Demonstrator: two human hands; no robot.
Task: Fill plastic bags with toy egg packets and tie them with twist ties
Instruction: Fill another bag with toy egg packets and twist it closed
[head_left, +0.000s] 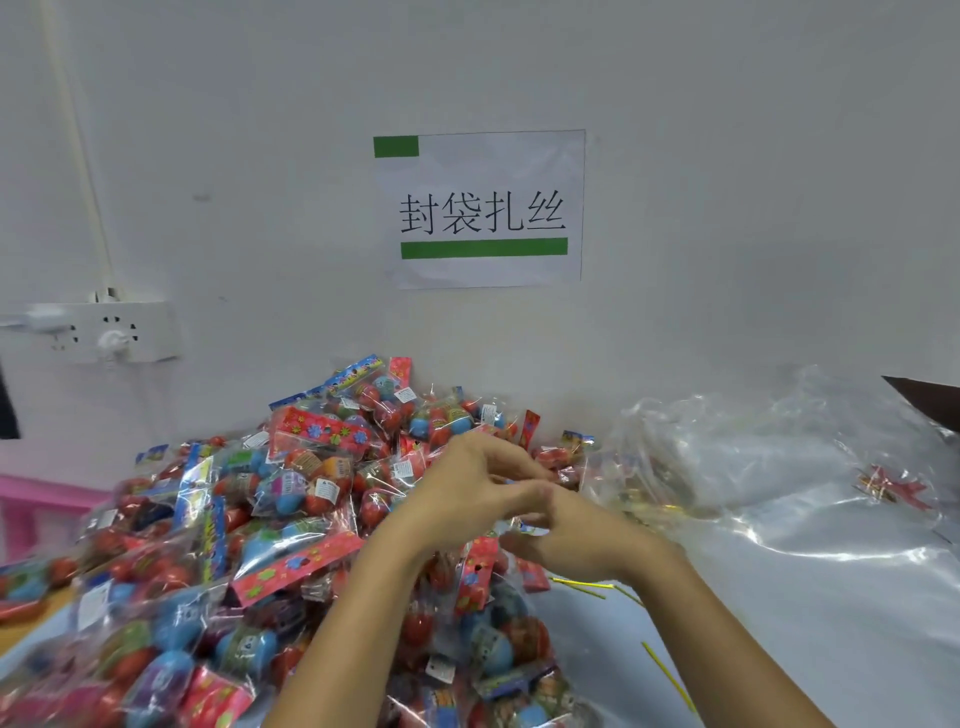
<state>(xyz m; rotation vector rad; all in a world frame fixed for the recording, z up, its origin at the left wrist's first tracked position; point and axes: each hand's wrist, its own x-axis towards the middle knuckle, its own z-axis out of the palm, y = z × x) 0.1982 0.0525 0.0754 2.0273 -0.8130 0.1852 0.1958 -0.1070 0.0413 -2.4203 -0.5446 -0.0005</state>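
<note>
Grip of both hands (511, 506) blurred, overlapping above egg packets (291, 499).

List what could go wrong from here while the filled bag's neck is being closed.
1. Both hands, left and right, work the neck of the filled bag; if the grip slips, it may open and spill packets.
2. The loose packet pile slopes toward the bag, so packets might slide against it.
3. Yellow twist ties lie loose and could get buried under the clear bags.

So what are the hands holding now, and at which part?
Both hands, left and right, pinch the gathered neck of a filled plastic bag of toy egg packets, above the packets. Whether a twist tie is between the fingers cannot be told.
</note>
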